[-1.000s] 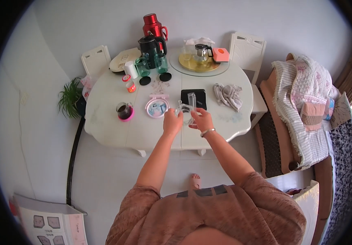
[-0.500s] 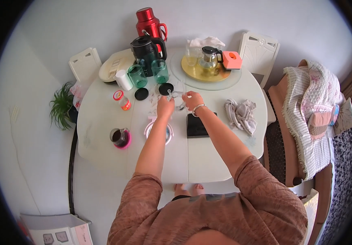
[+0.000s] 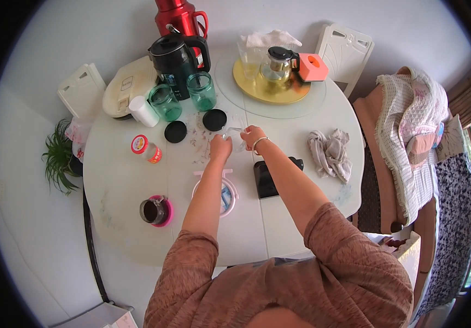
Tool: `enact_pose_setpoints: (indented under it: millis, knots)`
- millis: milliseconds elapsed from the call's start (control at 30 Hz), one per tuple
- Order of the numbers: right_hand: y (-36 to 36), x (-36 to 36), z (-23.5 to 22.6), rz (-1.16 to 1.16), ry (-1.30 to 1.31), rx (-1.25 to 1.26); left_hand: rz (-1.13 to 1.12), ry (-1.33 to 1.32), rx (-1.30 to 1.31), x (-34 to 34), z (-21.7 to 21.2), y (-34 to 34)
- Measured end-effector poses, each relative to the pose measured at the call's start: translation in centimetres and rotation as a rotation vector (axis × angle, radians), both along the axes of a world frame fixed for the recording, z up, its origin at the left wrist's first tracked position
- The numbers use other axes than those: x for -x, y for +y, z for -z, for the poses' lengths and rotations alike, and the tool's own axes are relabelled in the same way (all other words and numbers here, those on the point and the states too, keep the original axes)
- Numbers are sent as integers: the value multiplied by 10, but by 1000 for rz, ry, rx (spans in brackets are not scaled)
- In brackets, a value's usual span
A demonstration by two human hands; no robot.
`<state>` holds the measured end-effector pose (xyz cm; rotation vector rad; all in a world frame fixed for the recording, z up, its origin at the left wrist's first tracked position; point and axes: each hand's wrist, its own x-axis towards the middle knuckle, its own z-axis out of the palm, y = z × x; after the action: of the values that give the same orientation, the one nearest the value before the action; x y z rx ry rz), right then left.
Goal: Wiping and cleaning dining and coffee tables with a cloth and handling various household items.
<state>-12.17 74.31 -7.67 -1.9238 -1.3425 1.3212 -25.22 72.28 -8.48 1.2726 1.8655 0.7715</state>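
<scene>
Over the middle of the table my left hand and my right hand are close together, fingers closed. Between them stretches a clear, see-through piece, gripped from both sides; its kind is too small and glassy to make out. Just beyond my fingers lies a round black lid, with a second black lid to its left. Two green see-through jars stand behind the lids. Under my left forearm sits a white round container with a handle, partly hidden. A black flat case lies by my right forearm.
On the left are a red-lidded jar lying tilted, a white cup and a dark-filled glass pot on a pink coaster. A black kettle and a red flask stand behind. A gold tray and crumpled cloth are on the right.
My view has shifted, so the table appears larger and its left-hand things lie further left. Both hands stay close together on the clear piece, which now shows as a band between them.
</scene>
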Motion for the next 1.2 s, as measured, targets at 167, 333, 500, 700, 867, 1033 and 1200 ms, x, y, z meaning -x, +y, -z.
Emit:
enact_pose_setpoints:
  millis: [167,333,500,700,867,1033,1200]
  knots:
    - [4,-2,18,2,-97,-80,35,-46,26,-2,15,8]
    - [-8,1,4,-30,-176,-49,84,-48,70,1,21,10]
    - [-15,10,-13,-150,-326,-107,139,-28,43,11,26,10]
    - [-22,2,-22,43,-291,-78,236,162,72,6,-19,0]
    - [-43,1,-48,112,-241,-373,168,211,-465,26,-42,-21]
    - [-155,-52,-112,268,-120,-749,200,-105,-816,-6,-100,-97]
    - [-332,-110,-94,305,-240,-453,960,-174,-796,-87,-143,-210]
